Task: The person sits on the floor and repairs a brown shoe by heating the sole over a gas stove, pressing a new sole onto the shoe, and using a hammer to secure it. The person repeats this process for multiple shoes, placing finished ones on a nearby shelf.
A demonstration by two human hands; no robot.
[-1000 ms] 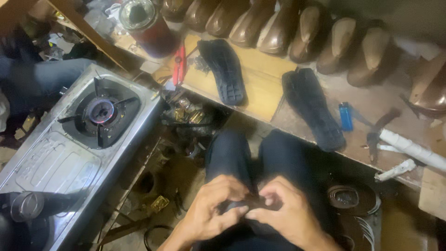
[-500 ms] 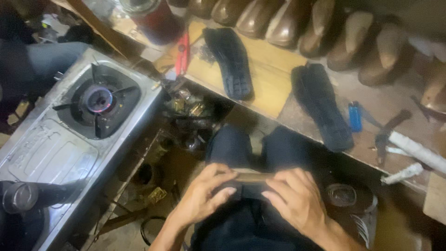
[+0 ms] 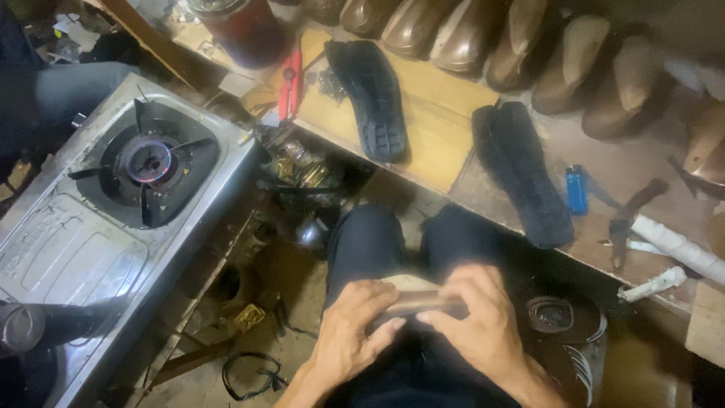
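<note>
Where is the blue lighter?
In the head view, the blue lighter lies on the bench at right, between a black sole and pliers.

Cobbler's workshop — shoe lasts [image 3: 468, 38], soles [image 3: 374, 98]

A dark red, round container with a clear lid [image 3: 245, 26] stands at the far left end of the wooden desk [image 3: 445, 113], just beside a red-handled tool; whether it bears a label cannot be told. On the steel gas stove [image 3: 83, 249] at the left, a faint embossed rectangular marking [image 3: 34, 234] shows on the flat metal panel in front of the burner, silver on silver. No screens or signs show.
</note>
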